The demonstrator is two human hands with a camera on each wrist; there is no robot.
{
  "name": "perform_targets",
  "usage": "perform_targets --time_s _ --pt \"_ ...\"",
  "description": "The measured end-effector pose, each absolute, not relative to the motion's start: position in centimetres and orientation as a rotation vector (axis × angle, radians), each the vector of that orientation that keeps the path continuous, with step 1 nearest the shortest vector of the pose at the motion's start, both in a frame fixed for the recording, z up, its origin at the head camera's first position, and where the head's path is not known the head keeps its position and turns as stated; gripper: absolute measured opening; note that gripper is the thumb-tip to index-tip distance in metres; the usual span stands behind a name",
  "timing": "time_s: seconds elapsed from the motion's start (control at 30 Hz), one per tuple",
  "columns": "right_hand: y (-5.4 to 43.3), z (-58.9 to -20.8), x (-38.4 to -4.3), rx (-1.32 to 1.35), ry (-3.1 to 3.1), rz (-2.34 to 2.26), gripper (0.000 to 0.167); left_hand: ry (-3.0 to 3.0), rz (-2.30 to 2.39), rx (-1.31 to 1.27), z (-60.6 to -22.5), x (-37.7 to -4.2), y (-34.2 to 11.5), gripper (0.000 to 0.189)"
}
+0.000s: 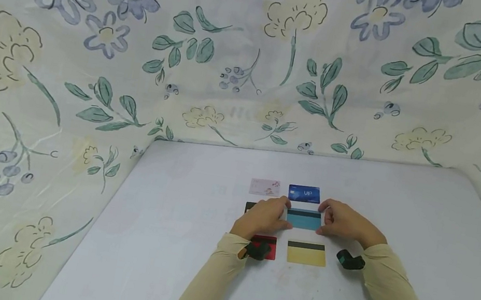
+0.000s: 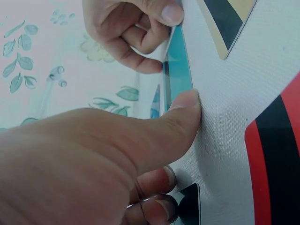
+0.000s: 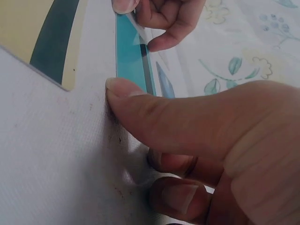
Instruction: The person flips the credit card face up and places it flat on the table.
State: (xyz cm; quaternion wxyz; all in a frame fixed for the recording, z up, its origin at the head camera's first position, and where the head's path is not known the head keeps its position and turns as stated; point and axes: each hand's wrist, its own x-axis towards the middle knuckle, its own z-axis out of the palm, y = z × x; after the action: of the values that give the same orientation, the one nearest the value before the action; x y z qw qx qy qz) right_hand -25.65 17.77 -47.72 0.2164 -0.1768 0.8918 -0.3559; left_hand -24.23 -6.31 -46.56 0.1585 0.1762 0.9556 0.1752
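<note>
A teal card (image 1: 303, 220) with a dark stripe along its far edge lies in the middle of the white table. At its left end my left hand (image 1: 264, 215) holds it, the thumb on the near edge and a finger at the far edge. The right hand (image 1: 347, 222) grips the right end the same way. In the left wrist view the teal card (image 2: 180, 70) runs between both thumbs. Partly hidden under the left hand is a dark card (image 1: 250, 206). A blue VIP card (image 1: 304, 193) lies just beyond the teal one.
Beyond the left hand lies a pale pink card (image 1: 265, 187). Nearer me are a red card (image 1: 271, 249) with a black stripe, partly covered by the left wrist camera, and a yellow card (image 1: 306, 255). A flowered cloth (image 1: 231, 91) hangs behind the table (image 1: 159, 242).
</note>
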Motion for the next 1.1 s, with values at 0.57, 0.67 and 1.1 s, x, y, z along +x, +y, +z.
perform_targets --time_s 0.57,0.67,1.1 --pt "17.92 -48.0 -25.91 -0.625 2.486 -0.945 0.051 2.774 0.339 0.573 -46.67 -24.26 -6.2 0.056" --pt "17.92 -47.9 -25.84 -0.621 2.484 -0.941 0.053 2.778 0.328 0.56 -46.63 -24.23 -6.1 0.055" --pt "17.98 -47.92 -25.75 -0.615 2.468 -0.964 0.054 2.784 0.311 0.59 -46.77 -24.18 -6.28 0.056"
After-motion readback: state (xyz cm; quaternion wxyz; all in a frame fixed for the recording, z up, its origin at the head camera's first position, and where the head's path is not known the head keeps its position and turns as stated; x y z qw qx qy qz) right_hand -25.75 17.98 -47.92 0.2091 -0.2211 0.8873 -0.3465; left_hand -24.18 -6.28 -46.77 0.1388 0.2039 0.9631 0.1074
